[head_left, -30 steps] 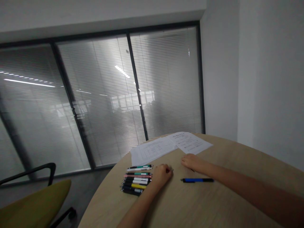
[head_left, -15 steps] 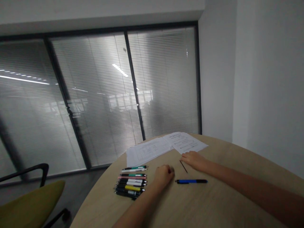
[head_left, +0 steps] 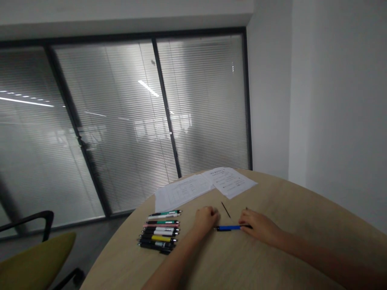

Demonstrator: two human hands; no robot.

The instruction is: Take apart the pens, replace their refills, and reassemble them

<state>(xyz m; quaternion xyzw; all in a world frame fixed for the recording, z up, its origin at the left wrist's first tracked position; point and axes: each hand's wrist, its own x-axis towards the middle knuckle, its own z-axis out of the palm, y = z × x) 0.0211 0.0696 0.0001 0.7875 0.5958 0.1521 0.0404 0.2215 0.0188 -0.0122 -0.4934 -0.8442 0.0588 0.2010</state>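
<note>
A blue pen (head_left: 228, 228) with dark ends lies across the wooden table. My right hand (head_left: 256, 225) has its fingers closed at the pen's right end. Just left of the pen, my left hand (head_left: 207, 217) rests on the table with curled fingers; whether anything is inside them is hidden. Between and beyond the hands lies a thin dark stick (head_left: 225, 210), like a pen refill. To the left of my left hand, several pens lie side by side, among them a yellow pen (head_left: 163, 239) and a white pen (head_left: 163, 232).
Printed paper sheets (head_left: 184, 189) lie at the far side of the round table (head_left: 272, 193). At the lower left stands a chair with a yellow-green seat (head_left: 39, 262) and black armrest. Behind are glass panels with blinds (head_left: 208, 104) and a white wall.
My right hand has left the thin dark stick, come nearer and closed on the blue pen's right end. My left hand stays beside the pen. The whole view has shifted slightly.
</note>
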